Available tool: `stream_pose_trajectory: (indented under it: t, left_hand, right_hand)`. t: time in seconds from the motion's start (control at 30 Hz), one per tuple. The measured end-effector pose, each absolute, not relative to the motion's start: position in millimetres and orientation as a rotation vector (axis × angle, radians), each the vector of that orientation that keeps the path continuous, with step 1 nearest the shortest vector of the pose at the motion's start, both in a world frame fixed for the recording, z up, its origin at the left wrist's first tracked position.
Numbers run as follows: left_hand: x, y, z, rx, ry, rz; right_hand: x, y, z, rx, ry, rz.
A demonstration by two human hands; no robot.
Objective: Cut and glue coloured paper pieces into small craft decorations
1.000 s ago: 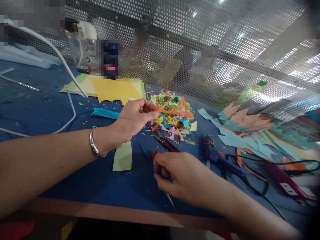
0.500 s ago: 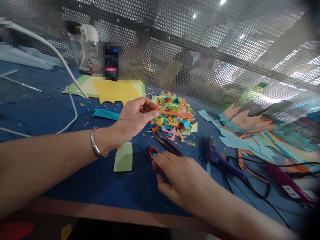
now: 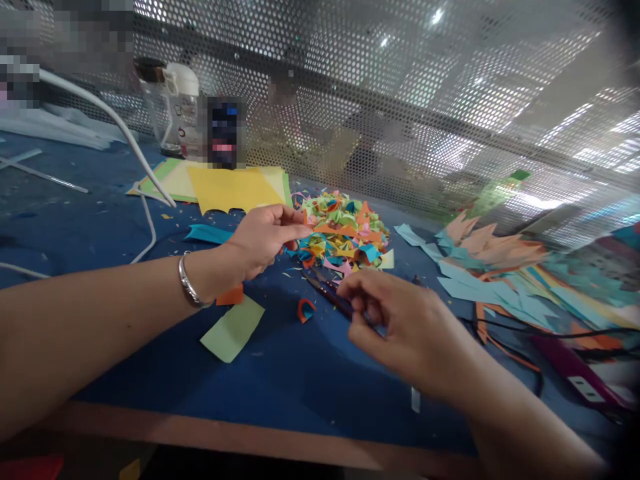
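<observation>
Two hands, one curled paper loop (image 3: 301, 310) between them on the worktop (image 3: 280, 387)
Left hand (image 3: 267, 240) has a narrow grip on one orange paper piece (image 3: 305, 217), right by one scrap pile (image 3: 345, 240). Right hand's (image 3: 405, 327) grip is half-curled, can't tell if it's holding anything tbh. One green paper rectangle (image 3: 233, 331), two bottles (image 3: 189, 130) behind.

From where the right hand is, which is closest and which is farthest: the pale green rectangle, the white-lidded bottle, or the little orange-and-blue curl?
Nearest to the right hand first, in the head view:
1. orange-and-blue curl, just left of its fingertips
2. pale green rectangle, farther left
3. white-lidded bottle, back left
</observation>
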State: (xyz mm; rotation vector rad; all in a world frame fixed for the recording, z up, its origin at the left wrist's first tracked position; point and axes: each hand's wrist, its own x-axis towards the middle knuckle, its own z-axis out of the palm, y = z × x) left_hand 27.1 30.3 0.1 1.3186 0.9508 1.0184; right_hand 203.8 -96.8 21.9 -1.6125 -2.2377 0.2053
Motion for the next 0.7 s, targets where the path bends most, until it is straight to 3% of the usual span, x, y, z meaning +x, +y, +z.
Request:
stream_pose_trajectory:
  t: [0.3, 0.7]
  left_hand:
    - [25.4, 17.6, -0.4, 1.473, 0.741, 0.56]
    - [22.3, 18.4, 1.5, 1.539, 0.662, 0.436]
  right_hand:
    - [225.3, -76.7, 19.2, -1.585, -2.155, 0.108]
    - [233.9, -67.3, 14.2, -1.459, -2.224, 0.05]
